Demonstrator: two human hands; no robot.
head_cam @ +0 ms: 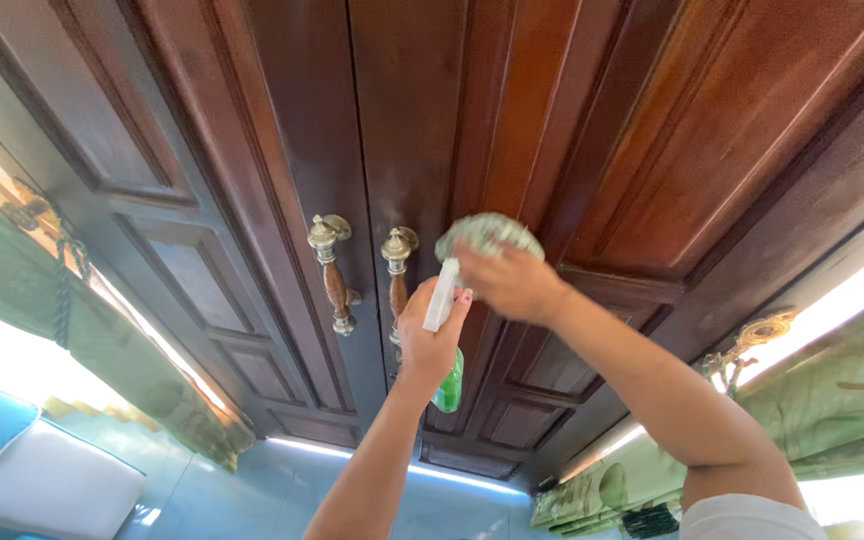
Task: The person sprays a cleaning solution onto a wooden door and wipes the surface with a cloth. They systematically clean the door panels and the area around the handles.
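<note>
Nearest, right hand (512, 283) pressed a green cloth (489, 234) flat against the dark wooden door (652, 150), fingers closed over it. Left hand (430, 335) just below, fingers wrapped round a green spray bottle (444, 345) with white nozzle. Beside them, two brass handles (332, 272). Further left, green curtain (102, 340).

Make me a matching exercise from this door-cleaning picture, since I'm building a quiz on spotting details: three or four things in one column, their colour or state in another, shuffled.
Things:
1. spray bottle
2. cloth
3. door handles
4. cushion

States:
A. pressed against the dark wooden door by the right hand
B. white, lying at lower left
C. green with a white top, gripped in the left hand
D. brass ends, side by side at the door's middle seam

Pairs: 1-C, 2-A, 3-D, 4-B
</note>
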